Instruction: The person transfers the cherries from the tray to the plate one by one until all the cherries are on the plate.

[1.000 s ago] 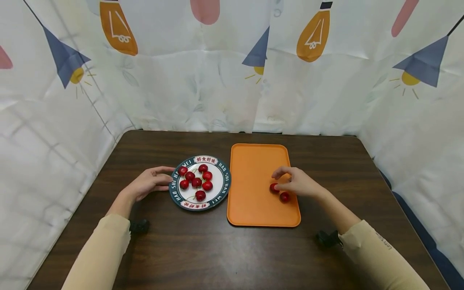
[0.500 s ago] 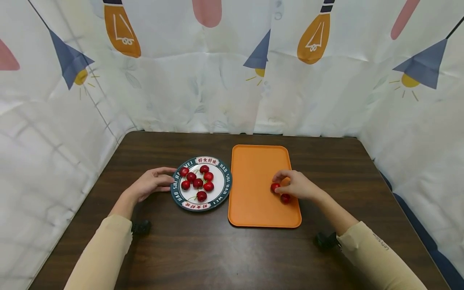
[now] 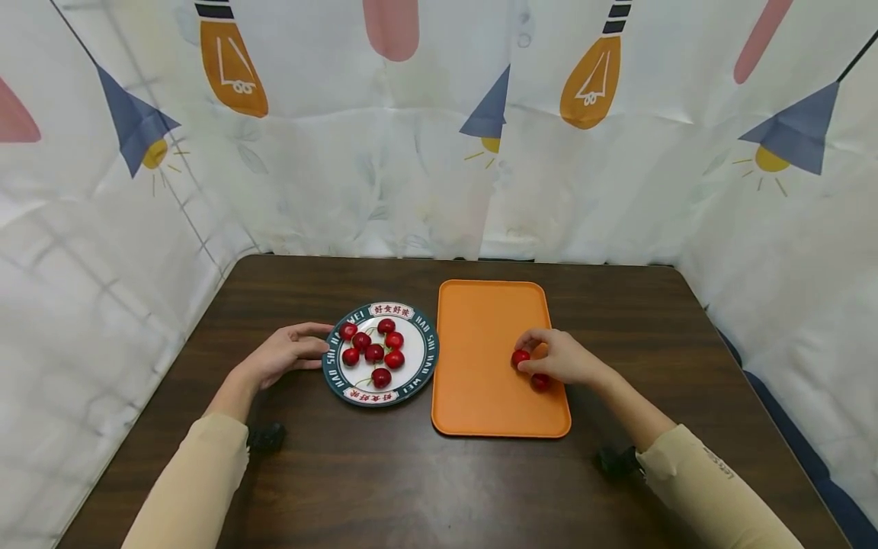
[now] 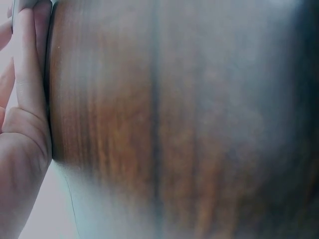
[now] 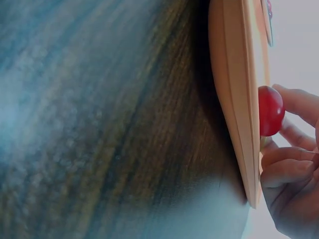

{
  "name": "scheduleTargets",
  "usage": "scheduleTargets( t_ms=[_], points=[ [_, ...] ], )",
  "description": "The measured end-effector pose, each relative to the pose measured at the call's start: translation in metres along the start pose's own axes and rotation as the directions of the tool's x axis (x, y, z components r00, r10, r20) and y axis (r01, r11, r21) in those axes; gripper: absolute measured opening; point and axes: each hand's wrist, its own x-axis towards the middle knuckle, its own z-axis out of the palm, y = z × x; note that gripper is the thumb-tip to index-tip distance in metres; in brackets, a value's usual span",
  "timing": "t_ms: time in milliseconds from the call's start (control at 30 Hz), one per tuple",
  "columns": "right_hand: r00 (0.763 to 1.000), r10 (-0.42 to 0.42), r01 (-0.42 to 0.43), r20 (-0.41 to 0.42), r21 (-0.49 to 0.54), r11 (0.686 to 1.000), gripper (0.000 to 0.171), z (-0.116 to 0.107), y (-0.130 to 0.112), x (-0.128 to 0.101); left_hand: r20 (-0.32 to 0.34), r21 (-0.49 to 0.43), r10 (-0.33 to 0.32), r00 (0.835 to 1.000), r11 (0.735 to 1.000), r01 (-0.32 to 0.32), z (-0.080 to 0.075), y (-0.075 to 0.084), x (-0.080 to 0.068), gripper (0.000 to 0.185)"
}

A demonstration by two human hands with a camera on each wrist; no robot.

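A round plate with a dark green lettered rim [image 3: 335,379] holds several red cherries [image 3: 373,353]. At its left edge my left hand [image 3: 281,354] touches the rim with fairly straight fingers. To the right of the plate lies an orange tray [image 3: 480,396]. Over the tray's right part, my right hand [image 3: 565,358] pinches a cherry [image 3: 520,357] between thumb and forefinger. A second cherry [image 3: 540,382] lies on the tray below that hand; in the right wrist view, a cherry [image 5: 271,111] shows in front of the fingers [image 5: 299,102].
The dark wooden table [image 3: 439,488] carries the plate and tray side by side, nearly touching. A white printed curtain [image 3: 411,175] hangs behind the table and at both sides. Dark wrist cameras [image 3: 266,437] sit below the wrists.
My right thumb and forefinger have drawn together around the cherry, which still sits at the tray. The left hand stays at the plate's rim. The head view has tilted slightly.
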Motion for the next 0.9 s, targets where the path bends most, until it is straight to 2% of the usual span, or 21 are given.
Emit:
scheduleTargets(
  t_ms=[233,533,900],
  points=[
    [0.997,-0.039,0.039,-0.061,-0.004,0.999,0.027,0.000,-0.005,0.000,-0.002,0.003,-0.004,1.000,1.000,0.004,0.002,0.002,0.001,0.058],
    [0.997,-0.051,0.055,-0.049,0.080,0.995,0.028,0.002,-0.018,0.010,-0.001,0.002,-0.002,1.000,1.000,0.002,0.001,-0.003,-0.001,0.060],
    [0.991,-0.133,0.135,-0.025,0.071,0.988,0.024,0.007,-0.044,0.027,-0.004,0.003,-0.002,1.000,1.000,0.002,0.002,-0.001,-0.003,0.059]
  ],
)
